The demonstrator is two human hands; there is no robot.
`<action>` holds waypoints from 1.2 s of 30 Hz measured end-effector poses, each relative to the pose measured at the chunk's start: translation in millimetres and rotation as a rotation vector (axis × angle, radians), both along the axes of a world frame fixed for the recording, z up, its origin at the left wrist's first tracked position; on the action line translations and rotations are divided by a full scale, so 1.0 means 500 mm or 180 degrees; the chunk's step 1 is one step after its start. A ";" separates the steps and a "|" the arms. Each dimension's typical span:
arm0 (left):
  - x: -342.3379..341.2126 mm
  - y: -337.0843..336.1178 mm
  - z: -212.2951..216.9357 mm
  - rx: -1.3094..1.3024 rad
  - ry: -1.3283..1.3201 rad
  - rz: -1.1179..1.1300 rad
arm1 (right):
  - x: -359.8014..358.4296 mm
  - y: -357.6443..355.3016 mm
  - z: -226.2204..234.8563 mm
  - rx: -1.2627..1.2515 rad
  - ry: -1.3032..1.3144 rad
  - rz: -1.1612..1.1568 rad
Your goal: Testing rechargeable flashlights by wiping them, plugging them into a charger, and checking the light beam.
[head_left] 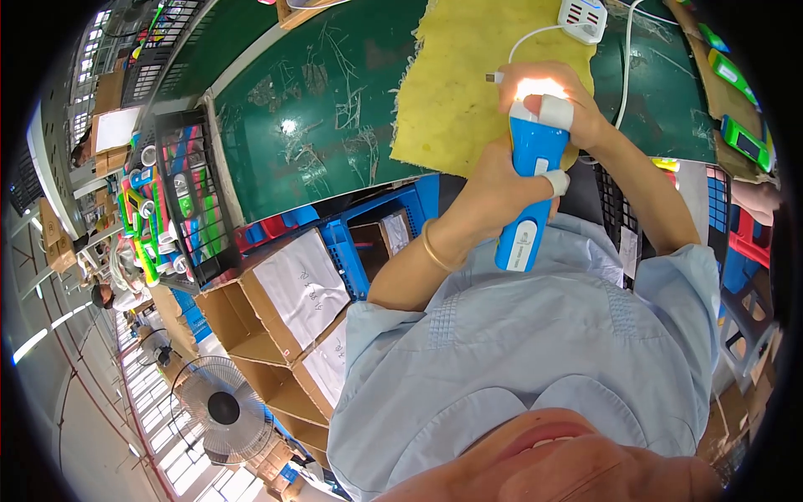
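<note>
- A blue flashlight is held up in front of the person's chest, over the near edge of the green bench, and its head glows bright white.
- Its long axis points away from the body, the lit head farthest out and leaning slightly right, the tail nearest the shirt.
- The left hand is clamped around the middle of the barrel, coming from the left side, its thumb, with a white covering, laid across the front.
- The right hand is curled over the lit head from the far right, 1 covered digit lying on the front of it; glare hides part of this grip.
- So both hands are on the flashlight at 2 heights: the left is nearer the torso, the right nearer the far end.
- A white cable runs from the white charging hub toward the right hand; a small plug sticks out leftward by its fingers. I cannot tell whether it is gripped.
- Beyond the flashlight, a ragged yellow cloth lies on the bench, with the hub at its far right corner.
- Left of the bench stands a black crate of bright-coloured items.
</note>
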State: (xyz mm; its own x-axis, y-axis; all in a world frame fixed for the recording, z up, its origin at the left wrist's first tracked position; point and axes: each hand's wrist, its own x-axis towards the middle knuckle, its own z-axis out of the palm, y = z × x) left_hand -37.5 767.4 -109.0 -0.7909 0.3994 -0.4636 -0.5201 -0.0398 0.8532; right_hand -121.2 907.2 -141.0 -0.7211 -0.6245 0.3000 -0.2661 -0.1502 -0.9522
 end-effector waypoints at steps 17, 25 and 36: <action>-0.084 -0.049 0.023 0.1040 0.0149 0.0623 | 0.084 0.034 0.047 0.0824 -0.0307 -0.1440; -0.100 -0.037 -0.003 0.1412 -0.0280 0.0749 | 0.159 0.011 0.017 0.0537 -0.0711 -0.1757; -0.097 -0.023 -0.007 0.1390 -0.0348 0.0677 | 0.160 0.020 0.009 -0.0101 -0.1449 -0.1519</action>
State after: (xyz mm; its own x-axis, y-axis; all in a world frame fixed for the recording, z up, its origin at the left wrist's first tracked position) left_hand -86.2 755.8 -112.5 -0.8321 0.4099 -0.3737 -0.5472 -0.4961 0.6741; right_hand -41.2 917.1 -136.3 -0.9757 -0.2008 -0.0873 0.1178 -0.1453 -0.9824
